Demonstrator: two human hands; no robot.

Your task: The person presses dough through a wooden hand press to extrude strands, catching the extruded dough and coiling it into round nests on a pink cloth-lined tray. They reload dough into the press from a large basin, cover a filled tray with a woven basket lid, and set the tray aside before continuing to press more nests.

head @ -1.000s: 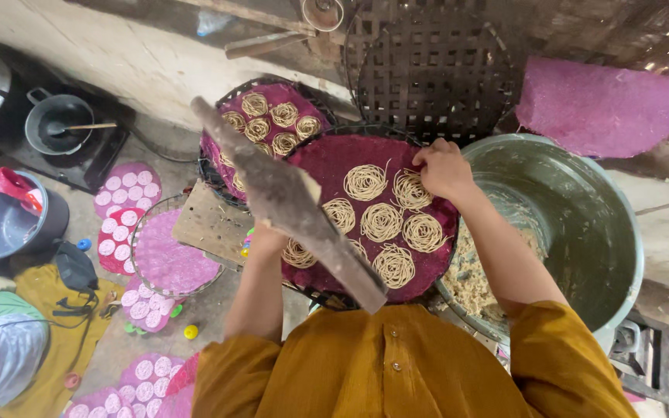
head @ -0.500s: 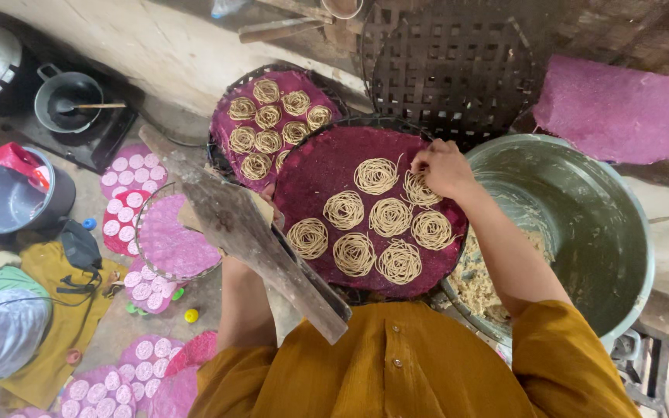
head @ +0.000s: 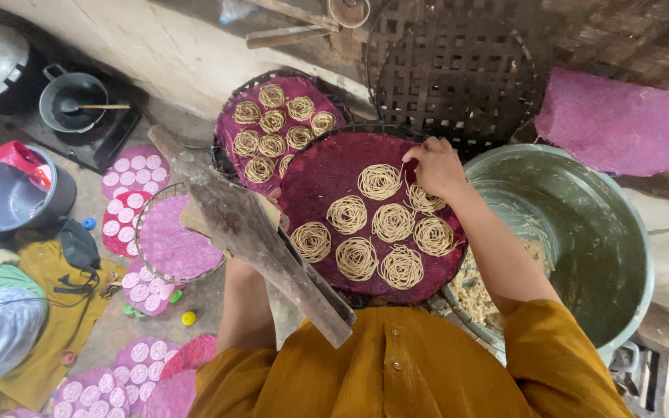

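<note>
A round tray covered with purple cloth [head: 327, 166] lies in front of me with several coiled noodle nests [head: 348, 214] on it. My right hand [head: 437, 166] rests on its far right part, fingers bent, pinching a thin noodle strand by a nest. A long wooden press [head: 249, 232] slants across the tray's left edge. My left forearm [head: 243, 306] runs up under the press, and my left hand gripping it is mostly hidden. A second purple tray [head: 303, 89] with several nests lies behind.
A big metal basin [head: 582, 232] with dough stands at the right. An empty woven bamboo tray [head: 458, 70] leans at the back beside a pink cloth [head: 621, 124]. On the left are a small wire tray [head: 168, 244], pink discs [head: 129, 166], a pot [head: 75, 101] and a bucket [head: 5, 197].
The wooden press has swung left and down off the tray's middle. More nests show on the near tray. My right hand stays at the tray's far right.
</note>
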